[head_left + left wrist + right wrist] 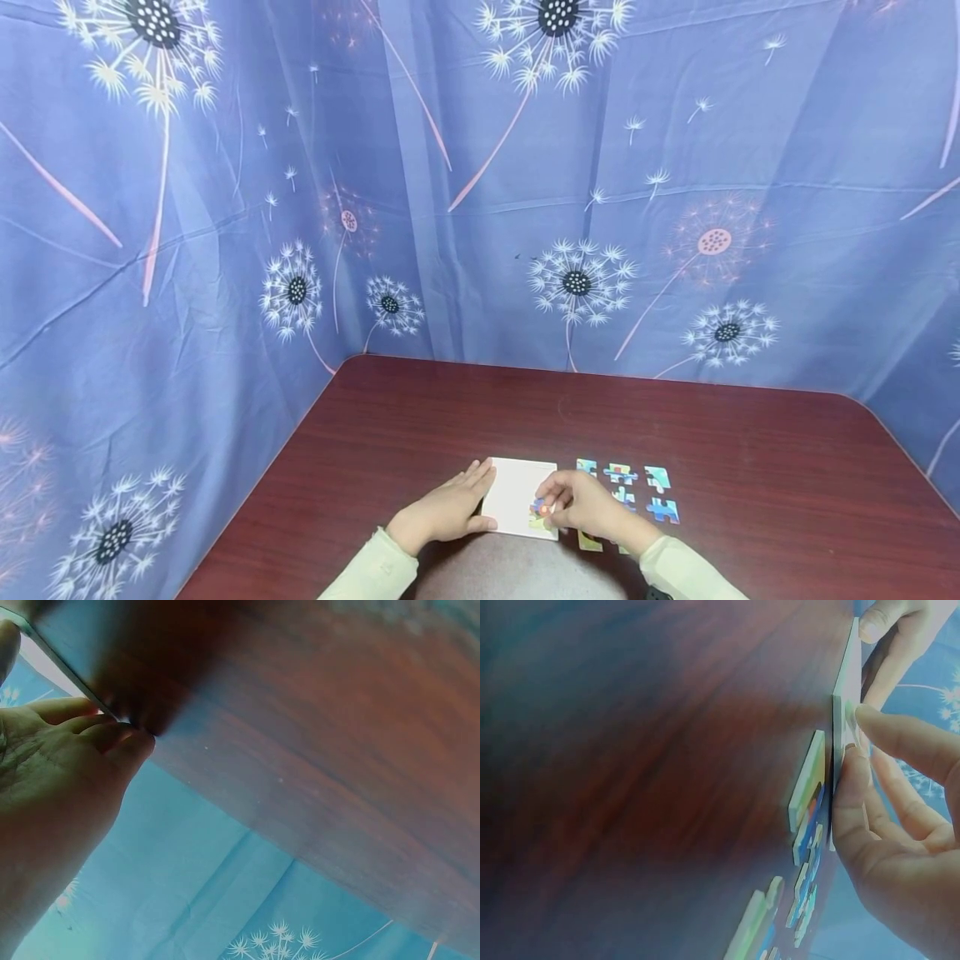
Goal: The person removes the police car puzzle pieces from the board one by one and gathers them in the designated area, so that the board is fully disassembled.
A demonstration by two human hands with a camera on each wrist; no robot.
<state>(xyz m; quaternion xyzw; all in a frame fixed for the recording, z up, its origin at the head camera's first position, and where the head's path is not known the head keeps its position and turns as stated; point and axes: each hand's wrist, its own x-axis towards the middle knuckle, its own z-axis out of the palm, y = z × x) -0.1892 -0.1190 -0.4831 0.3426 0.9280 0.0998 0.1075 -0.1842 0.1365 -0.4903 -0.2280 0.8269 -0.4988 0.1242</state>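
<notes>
A white puzzle board (517,492) lies flat on the table. My left hand (450,507) rests along its left edge, fingers extended and thumb at the near corner; in the left wrist view, the left hand's fingers (112,739) meet the board's edge. At the board's near right corner, a colourful jigsaw piece (538,521) with yellow-green and blue on it is pinched by my right hand (588,504). The right wrist view shows the right hand's thumb and fingers (853,780) bent close over the board's side (837,742); most of the piece is hidden there.
Several loose jigsaw pieces lie in rows right of the board, among them a blue one (663,510) and a light blue one (657,477). Some are partly covered by the right hand and forearm. The dark red table (750,467) meets a blue dandelion-print curtain (480,250) behind.
</notes>
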